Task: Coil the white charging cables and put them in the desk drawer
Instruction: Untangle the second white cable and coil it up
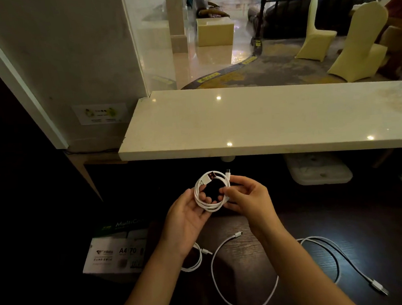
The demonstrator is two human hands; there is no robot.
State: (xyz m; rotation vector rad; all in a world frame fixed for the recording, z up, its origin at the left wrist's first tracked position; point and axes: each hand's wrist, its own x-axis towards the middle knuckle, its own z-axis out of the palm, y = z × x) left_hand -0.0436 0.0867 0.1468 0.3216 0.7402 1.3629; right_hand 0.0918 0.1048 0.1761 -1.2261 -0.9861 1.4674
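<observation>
- Head view: your left hand [188,216] cradles the coiled white cable [211,191] from below, fingers curled round the loops so they don't spring apart.
- Your right hand [244,197] pinches the coil's right side; its fingers look set to tuck the loose end, and both plugs poke out at the top.
- Loose cable [244,291] sprawls uncoiled on the dark counter [382,234] below; a third cable [196,261] sits under your left wrist, partly hidden.
- Drawer not visible; paper box [114,253] at left.
</observation>
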